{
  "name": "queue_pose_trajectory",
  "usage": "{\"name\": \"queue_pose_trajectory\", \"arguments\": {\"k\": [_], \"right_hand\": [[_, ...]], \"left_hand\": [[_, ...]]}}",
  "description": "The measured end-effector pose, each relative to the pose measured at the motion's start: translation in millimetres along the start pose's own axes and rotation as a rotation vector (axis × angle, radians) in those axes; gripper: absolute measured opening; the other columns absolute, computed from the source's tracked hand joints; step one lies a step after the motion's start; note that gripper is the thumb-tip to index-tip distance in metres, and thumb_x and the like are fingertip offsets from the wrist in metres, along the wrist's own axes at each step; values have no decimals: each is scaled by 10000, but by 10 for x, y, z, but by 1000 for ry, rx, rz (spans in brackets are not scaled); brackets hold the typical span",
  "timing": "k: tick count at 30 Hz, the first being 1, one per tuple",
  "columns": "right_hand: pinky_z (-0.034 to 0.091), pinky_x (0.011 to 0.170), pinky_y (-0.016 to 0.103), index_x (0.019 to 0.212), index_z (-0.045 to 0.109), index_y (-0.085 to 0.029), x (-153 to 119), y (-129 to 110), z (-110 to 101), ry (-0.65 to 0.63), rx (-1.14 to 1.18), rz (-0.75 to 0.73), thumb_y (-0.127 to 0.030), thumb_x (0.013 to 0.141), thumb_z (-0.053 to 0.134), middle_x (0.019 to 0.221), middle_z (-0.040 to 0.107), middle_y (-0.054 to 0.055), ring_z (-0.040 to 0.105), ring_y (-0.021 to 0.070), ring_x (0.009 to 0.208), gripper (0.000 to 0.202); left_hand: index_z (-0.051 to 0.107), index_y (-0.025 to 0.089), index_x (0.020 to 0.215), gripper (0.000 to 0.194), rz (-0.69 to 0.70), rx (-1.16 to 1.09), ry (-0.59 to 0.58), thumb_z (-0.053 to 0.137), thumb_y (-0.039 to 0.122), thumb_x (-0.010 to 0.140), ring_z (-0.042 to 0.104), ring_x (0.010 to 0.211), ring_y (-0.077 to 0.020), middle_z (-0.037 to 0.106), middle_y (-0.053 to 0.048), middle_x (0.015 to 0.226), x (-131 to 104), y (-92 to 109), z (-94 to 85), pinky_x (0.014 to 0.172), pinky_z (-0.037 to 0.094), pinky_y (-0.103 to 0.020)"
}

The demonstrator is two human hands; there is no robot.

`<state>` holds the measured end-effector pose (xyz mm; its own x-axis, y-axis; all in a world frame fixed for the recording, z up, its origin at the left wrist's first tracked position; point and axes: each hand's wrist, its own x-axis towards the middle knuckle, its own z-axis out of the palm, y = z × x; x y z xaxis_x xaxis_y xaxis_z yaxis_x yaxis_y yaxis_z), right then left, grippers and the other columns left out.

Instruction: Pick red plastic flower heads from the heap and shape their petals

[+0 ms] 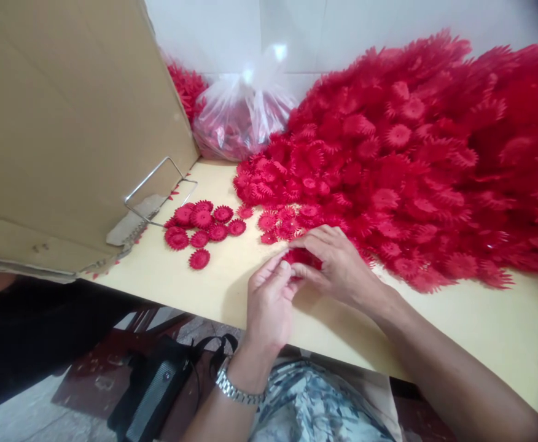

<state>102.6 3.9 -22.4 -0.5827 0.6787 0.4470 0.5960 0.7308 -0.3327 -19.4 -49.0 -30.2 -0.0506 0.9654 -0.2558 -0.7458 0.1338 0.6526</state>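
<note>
Both my hands meet over the pale table near its front edge, with red fringed flower pieces (309, 258) between them. My left hand (271, 298), a metal watch on its wrist, pinches the pieces from the near side with thumb and fingers. From the right, my right hand (336, 264) curls its fingers over the same pieces; how many there are is hidden. Just beyond my fingers begins a large heap of loose red flower pieces (389, 172). To the left of my hands lies a small cluster of round, thicker red flower discs (202, 218).
A tall cardboard sheet (75, 116) stands at the left, with a bent wire frame (147, 181) at its foot. A tied clear plastic bag (245, 116) of red pieces sits against the wall. Below the table is a black bag (158, 387). A person's dark clothing (34, 331) shows at left.
</note>
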Motion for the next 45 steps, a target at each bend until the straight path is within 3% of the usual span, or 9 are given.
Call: {"name": "queue_pose_trajectory", "arguments": {"k": [5,10,13,16,19,25,35,40,45], "right_hand": [[400,659,310,874,644,-160,-6,31,51,80,27,-31,-161,877,461,747,663,54,553,181,710,182],[388,652,332,950,653,-152,-21,221,-72,292,-311,206,-136,853,439,765,678,70,572,203,724,236],[382,736,393,1202,563,-172,-25,303,-178,236,-511,287,-167,839,465,1058,662,112,556,282,989,375],[387,779,413,1141,602,-203,-23,257,-224,258,-454,244,-210,859,473,1178,619,106,516,291,1095,311],[406,762,383,1037,645,-198,-9,129,-193,250,-274,144,-258,880,489,1048,665,93,558,246,981,229],[410,717,349,963,638,-179,39,-14,-57,-27,-57,31,-344,854,550,899,663,84,548,221,833,216],[365,637,292,698,574,-169,105,155,-199,-42,-194,95,-179,894,371,644,569,30,499,156,635,282],[369,750,373,946,618,-183,116,425,-369,30,-490,259,-159,899,357,865,623,67,533,223,857,266],[413,822,348,1138,582,-213,2,433,-714,-6,-408,241,-228,944,348,1077,618,45,522,186,980,305]], "left_hand": [[704,146,911,173,19,52,93,605,143,769,641,782,-139,700,-59,872,-4,-34,-7,828,507,-336],[684,120,870,149,48,31,167,645,147,729,667,755,-180,715,-65,816,11,26,-32,830,514,-421],[666,106,868,134,40,2,149,634,143,743,665,778,-184,705,-65,825,16,66,-29,855,508,-445],[645,107,880,120,2,-33,136,598,135,773,653,774,-166,680,-46,797,20,85,-16,868,506,-449],[628,123,886,111,-17,-44,116,584,131,785,638,730,-139,652,-21,767,26,82,3,860,513,-426],[631,119,780,44,-2,-8,60,635,143,743,581,603,-88,596,11,644,37,64,48,806,529,-352],[674,125,768,62,71,182,33,636,142,722,667,729,-167,699,-30,715,86,-16,99,779,564,-399],[659,124,673,125,138,231,39,579,113,769,689,724,-194,706,-48,681,105,68,86,767,580,-411],[673,185,691,196,121,224,-29,537,108,809,691,784,-196,716,-22,742,118,115,-16,749,601,-396]]}}
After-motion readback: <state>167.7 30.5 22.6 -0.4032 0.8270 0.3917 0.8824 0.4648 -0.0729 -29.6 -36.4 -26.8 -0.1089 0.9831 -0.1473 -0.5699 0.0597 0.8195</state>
